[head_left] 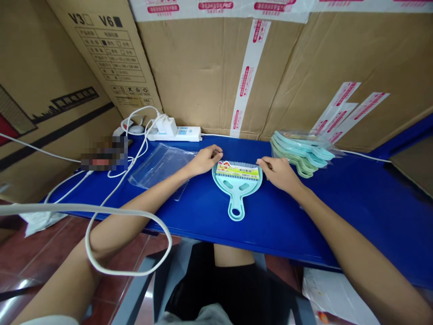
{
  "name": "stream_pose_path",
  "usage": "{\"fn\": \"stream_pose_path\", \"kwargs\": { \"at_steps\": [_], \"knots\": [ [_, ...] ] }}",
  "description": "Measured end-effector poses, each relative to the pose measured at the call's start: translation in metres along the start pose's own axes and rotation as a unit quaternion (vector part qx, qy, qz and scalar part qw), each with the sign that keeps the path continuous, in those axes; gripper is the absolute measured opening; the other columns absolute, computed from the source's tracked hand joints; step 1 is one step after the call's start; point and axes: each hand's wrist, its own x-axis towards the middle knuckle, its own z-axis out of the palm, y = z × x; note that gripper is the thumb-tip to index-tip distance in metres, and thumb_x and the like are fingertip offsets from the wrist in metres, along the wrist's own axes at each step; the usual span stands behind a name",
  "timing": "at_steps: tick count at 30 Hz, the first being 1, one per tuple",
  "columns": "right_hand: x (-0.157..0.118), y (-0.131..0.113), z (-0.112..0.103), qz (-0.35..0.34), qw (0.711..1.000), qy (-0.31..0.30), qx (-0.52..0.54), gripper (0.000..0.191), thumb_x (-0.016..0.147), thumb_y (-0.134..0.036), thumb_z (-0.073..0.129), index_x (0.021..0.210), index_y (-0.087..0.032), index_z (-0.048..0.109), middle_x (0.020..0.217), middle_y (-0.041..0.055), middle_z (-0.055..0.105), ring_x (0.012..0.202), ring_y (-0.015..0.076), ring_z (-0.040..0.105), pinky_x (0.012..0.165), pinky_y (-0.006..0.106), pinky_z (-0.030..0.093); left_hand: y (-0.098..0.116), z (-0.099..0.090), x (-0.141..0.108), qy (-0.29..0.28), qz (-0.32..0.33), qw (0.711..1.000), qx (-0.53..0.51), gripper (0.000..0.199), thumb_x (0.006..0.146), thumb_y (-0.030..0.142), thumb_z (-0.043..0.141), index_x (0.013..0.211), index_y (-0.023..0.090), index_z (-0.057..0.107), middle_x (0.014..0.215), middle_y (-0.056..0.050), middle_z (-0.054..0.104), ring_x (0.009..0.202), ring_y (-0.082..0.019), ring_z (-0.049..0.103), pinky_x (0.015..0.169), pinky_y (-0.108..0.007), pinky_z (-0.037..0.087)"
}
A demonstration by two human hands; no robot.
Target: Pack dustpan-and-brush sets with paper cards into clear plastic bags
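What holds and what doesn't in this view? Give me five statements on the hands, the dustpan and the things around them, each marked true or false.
1. The left hand and the right hand are close to the wide end of the mint-green dustpan, away from its handle. True.
2. The handle points away from the person. False: it points towards the person.
3. The clear plastic bag lies on the blue table, left of the dustpan. True.
4. The left hand is inside the clear plastic bag. False: it is outside the bag, near the dustpan's left side.
5. The stack of blue and green pieces lies to the right of the dustpan. True.
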Motion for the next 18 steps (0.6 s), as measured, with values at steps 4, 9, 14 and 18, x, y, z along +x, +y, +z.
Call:
{"fn": "stream_pose_path", "kwargs": {
  "at_steps": [4,9,14,18],
  "knots": [
    [0.0004,0.0007,-0.0011,0.019,1.0,-0.008,0.011,0.042,0.105,-0.045,0.044,0.074,-0.023,0.062,0.054,0.0016,0.06,0.056,0.0206,0.056,0.065,0.035,0.038,-0.0008,-0.0018,0.0001,-0.001,0.0,1.0,-0.002,0.021,0.1,0.032,0.057,0.111,0.018,0.068,0.106,-0.009,0.079,0.096,-0.023,0.074,0.092,-0.037,0.056],
    [0.0001,0.0013,-0.0006,0.046,0.998,-0.004,0.044,0.036,0.101,-0.041,0.05,0.094,-0.019,0.077,0.055,0.0007,0.064,0.055,0.0208,0.061,0.066,0.034,0.044,-0.0024,-0.0035,0.0,0.0,-0.003,1.0,-0.01,0.021,0.1,0.031,0.056,0.108,0.018,0.07,0.108,-0.01,0.08,0.1,-0.024,0.074,0.096,-0.038,0.057],
    [-0.0002,0.0045,0.0004,0.034,0.998,-0.014,0.057,0.037,0.1,-0.041,0.051,0.097,-0.018,0.079,0.06,0.0024,0.069,0.057,0.0201,0.061,0.063,0.032,0.043,-0.0069,-0.004,0.0009,-0.018,0.005,1.0,-0.014,0.025,0.094,0.021,0.056,0.112,0.017,0.073,0.112,-0.011,0.08,0.105,-0.024,0.075,0.099,-0.039,0.058],
    [0.0003,0.0077,0.0007,0.043,0.996,-0.029,0.07,0.035,0.098,-0.038,0.052,0.098,-0.018,0.081,0.066,0.0035,0.072,0.058,0.0194,0.062,0.065,0.032,0.045,-0.0067,-0.0064,0.0,-0.029,0.022,0.999,0.022,0.029,0.091,0.017,0.054,0.106,0.018,0.08,0.117,-0.011,0.078,0.107,-0.025,0.074,0.103,-0.041,0.057]
  ]
}}
